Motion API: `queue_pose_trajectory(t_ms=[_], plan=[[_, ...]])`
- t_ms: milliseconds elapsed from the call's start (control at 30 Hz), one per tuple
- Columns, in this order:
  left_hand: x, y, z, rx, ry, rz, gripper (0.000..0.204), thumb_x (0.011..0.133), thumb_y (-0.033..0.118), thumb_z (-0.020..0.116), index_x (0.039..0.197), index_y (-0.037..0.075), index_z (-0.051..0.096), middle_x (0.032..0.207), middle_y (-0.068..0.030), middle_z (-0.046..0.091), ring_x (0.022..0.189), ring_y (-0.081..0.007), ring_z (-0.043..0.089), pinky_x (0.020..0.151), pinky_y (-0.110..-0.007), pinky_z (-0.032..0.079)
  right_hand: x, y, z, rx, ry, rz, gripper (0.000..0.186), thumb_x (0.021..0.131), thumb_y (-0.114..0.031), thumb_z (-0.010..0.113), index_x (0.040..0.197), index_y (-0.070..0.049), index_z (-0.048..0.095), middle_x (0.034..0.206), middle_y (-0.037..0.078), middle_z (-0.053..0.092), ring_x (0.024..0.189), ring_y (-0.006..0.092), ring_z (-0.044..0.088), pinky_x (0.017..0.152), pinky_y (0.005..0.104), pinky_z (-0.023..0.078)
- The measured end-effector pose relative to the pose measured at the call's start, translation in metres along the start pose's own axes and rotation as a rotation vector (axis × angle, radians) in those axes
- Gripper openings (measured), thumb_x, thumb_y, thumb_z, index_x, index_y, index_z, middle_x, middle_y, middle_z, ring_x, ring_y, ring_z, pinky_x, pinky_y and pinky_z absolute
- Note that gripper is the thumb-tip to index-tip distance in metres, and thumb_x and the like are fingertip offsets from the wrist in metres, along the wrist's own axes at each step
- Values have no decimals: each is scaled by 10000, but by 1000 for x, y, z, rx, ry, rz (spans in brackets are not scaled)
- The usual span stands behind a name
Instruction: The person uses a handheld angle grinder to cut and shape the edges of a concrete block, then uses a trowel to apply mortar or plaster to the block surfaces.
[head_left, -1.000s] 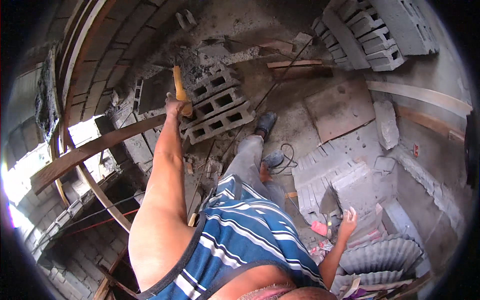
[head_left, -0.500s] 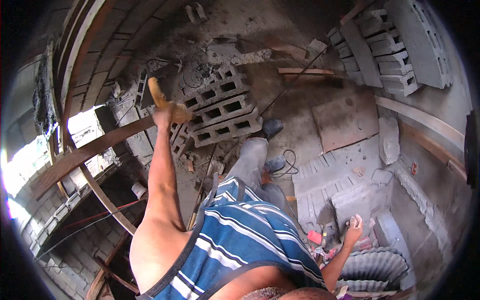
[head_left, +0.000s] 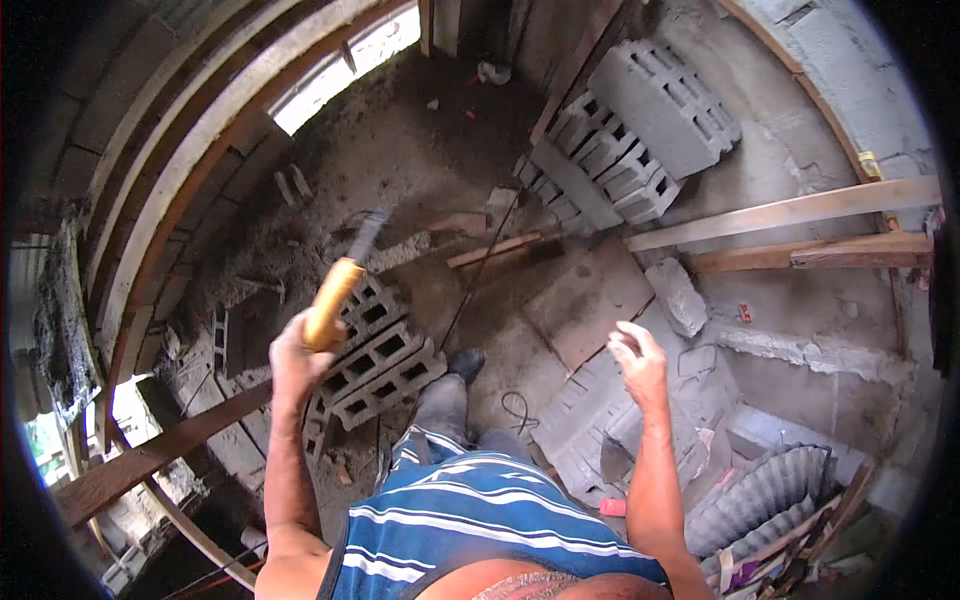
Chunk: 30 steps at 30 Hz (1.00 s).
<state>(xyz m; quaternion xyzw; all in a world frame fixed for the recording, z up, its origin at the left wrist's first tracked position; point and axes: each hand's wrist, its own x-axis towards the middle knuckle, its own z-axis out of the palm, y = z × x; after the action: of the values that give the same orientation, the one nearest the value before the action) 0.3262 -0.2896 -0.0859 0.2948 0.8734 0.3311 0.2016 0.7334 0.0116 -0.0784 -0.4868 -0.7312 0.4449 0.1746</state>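
My left hand [head_left: 298, 362] grips a yellow hand tool [head_left: 330, 305] with a thick, rounded body. From the tool's upper end a thin grey part [head_left: 370, 235] sticks out, smeared by motion, so its exact kind cannot be made out. Below it and to the right, hollow concrete blocks [head_left: 385, 352] lie in rows on the floor. My right hand [head_left: 640, 362] is raised over the floor on the right, fingers loosely bent and apart, with nothing visible in them. Beneath it a flat brownish board [head_left: 590, 305] lies beside pale grey blocks [head_left: 575, 440].
A dark wooden beam [head_left: 170, 455] crosses at the left by my forearm. More concrete blocks [head_left: 650, 110] are stacked at the far right, near wooden rails [head_left: 790, 213]. A corrugated grey sheet [head_left: 760, 495] and a pink-red object [head_left: 612, 507] lie at the lower right. A thin cord [head_left: 518, 410] coils near my feet.
The view has swung to the right. My left hand, with the yellow tool, has come away from the wooden beam. My right hand has moved forward and inward from the lower right.
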Motion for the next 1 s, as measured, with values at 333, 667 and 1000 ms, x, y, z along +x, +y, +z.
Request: queue_pose_trajectory(t_ms=[333, 667, 1000], plan=[[11, 107, 45, 174, -652, 582, 470, 695, 183, 736, 1136, 66, 623, 1015, -167, 678, 930, -352, 661, 809, -426, 532, -12, -171, 78, -728, -161, -592, 699, 651, -440, 818, 1199, -79, 578, 1004, 140, 538, 964, 318, 548, 840, 436, 427], [43, 183, 61, 603, -804, 1048, 347, 701, 161, 690, 1045, 118, 676, 938, -119, 689, 888, -324, 672, 741, -441, 537, -23, -132, 105, -568, -379, -323, 446, 723, -318, 781, 1007, -27, 598, 844, 201, 685, 838, 371, 681, 746, 453, 542], [246, 151, -123, 210, 545, 592, 637, 833, 368, 728, 1338, 39, 523, 1336, -198, 553, 1287, -353, 478, 1084, -443, 382, 79, -85, 28, 865, 119, 213, 135, 887, -140, 614, 907, -7, 619, 689, 56, 604, 492, 130, 564, 412, 266, 455]])
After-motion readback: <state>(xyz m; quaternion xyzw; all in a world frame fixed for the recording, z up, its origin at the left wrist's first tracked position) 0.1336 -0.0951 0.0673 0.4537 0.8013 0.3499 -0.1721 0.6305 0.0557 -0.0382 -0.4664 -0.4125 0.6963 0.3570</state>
